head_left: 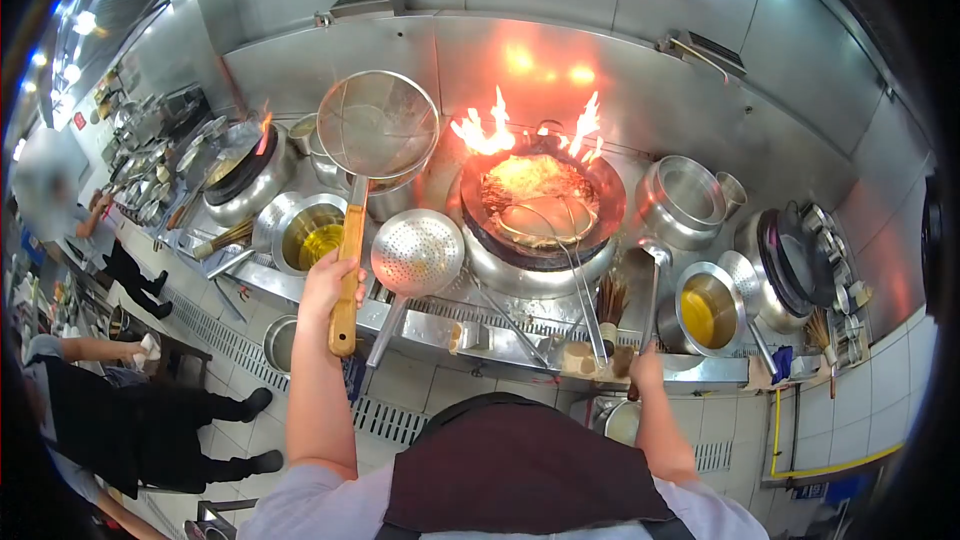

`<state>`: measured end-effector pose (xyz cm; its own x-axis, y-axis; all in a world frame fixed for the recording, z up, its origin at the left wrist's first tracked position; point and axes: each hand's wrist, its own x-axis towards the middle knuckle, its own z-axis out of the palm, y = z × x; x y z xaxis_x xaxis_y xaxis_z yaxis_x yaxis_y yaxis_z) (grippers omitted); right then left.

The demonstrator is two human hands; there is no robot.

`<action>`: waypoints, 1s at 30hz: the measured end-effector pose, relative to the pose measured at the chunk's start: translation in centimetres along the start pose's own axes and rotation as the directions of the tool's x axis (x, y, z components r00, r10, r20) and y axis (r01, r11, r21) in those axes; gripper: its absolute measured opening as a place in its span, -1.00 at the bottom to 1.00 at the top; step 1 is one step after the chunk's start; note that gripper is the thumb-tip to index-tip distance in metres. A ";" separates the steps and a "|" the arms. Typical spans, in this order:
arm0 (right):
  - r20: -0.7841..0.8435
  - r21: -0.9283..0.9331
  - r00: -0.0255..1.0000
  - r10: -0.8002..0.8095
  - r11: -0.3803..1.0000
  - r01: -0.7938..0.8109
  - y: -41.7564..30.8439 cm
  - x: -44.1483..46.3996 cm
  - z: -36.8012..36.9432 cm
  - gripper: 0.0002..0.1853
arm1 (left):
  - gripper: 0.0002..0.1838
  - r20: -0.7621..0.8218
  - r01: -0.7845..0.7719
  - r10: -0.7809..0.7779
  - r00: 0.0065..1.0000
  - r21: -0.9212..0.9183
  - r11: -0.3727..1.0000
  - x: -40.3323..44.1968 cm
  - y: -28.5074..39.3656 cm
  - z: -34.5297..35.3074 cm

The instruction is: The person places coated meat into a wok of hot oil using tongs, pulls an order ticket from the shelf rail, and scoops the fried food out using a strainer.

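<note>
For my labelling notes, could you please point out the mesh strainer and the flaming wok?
Mesh strainer [378,127]: head view, middle of the mesh.
Flaming wok [611,188]: head view, right inner wall.

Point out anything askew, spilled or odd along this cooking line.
Flames leap well above the back rim of the central wok, though that may be ordinary high-heat cooking. A blue cloth lies bunched on the counter, loose among cooking gear. No clear spill or damage shows.

Contents [530,185] of the flaming wok [611,202] too glare-washed to identify
</note>
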<state>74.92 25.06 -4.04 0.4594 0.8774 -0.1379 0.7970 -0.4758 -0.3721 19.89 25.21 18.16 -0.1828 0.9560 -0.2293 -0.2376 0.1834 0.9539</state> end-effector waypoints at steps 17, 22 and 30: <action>0.054 -0.374 0.812 -0.581 0.742 0.556 -18.5 -3.3 -8.1 -0.33 | -0.79 0.122 -0.035 0.034 0.992 0.005 0.999 0.9 -0.7 4.1; 0.230 -0.338 0.887 -0.400 0.822 0.458 -15.1 -4.0 -8.2 -0.37 | -0.78 0.134 -0.009 0.012 0.991 -0.019 1.000 0.1 -1.5 3.7; 0.098 -0.449 0.755 -0.648 0.649 0.615 -25.4 3.3 -17.6 -0.70 | -0.79 0.117 0.003 -0.002 0.993 -0.002 1.000 1.1 -2.0 4.9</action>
<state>63.10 38.93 21.12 -0.2078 0.9770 0.0468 0.9753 0.2034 0.0860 24.84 26.99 17.00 -0.0696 0.9758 -0.2074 -0.2398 0.1855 0.9529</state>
